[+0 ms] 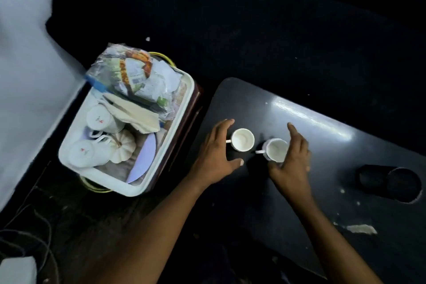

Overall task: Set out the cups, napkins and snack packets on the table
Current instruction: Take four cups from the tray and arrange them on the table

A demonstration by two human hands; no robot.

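Note:
Two white cups stand upright on the dark table [322, 168]. My left hand [214, 157] is spread around the left cup [242, 139], fingers and thumb apart from it, next to its handle. My right hand [292, 161] curls round the right cup [276, 150], thumb and palm against its side, index finger lifted. To the left, a white tray [184, 104] holds two more cups lying down [101, 120], folded napkins [136, 115] and clear snack packets [133, 74].
A small white pumpkin [122, 147] and a purple plate [147, 159] also lie in the tray. The table has a round hole [403, 184] near its right end and a white scrap [362, 228] by the near edge. Cables [34, 233] trail across the floor at lower left.

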